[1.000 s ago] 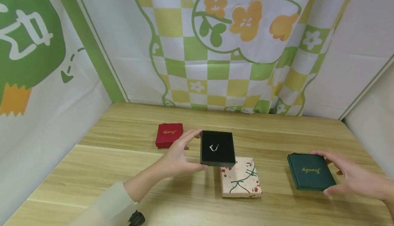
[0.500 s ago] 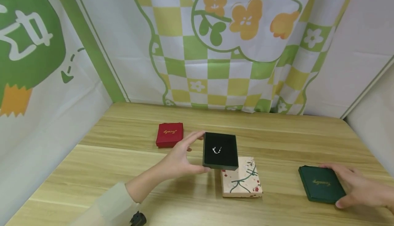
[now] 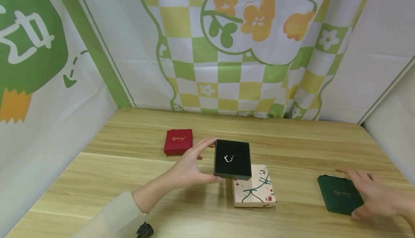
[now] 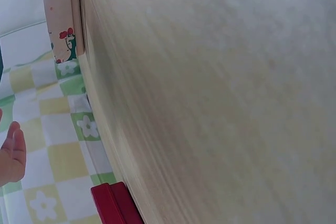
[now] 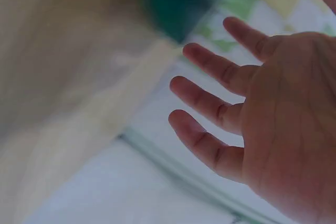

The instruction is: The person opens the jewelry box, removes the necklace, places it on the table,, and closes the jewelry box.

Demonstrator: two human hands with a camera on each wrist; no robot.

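Note:
My left hand [image 3: 186, 167] grips the open base of a dark green jewelry box [image 3: 231, 176], thumb at its near edge and fingers at the far one. A small silver beaded piece of jewelry [image 3: 228, 161] lies curved on its black lining. The base overlaps a corner of a cream floral box [image 3: 254, 193] in the head view. At the right, a green lid [image 3: 338, 194] with gold "Jewelry" lettering lies on the table. My right hand [image 3: 377, 194] is beside its right edge; in the right wrist view that hand's fingers [image 5: 210, 69] are spread, away from the green lid.
A red jewelry box [image 3: 178, 141] sits behind my left hand, toward the back. A small black object [image 3: 144, 230] shows by my left sleeve at the near edge. Printed curtains [image 3: 230, 72] hang behind the wooden table [image 3: 123, 166].
The green lid went right and nearer, down onto the table, and my right hand let go of it. My left hand shifted slightly right with the box base.

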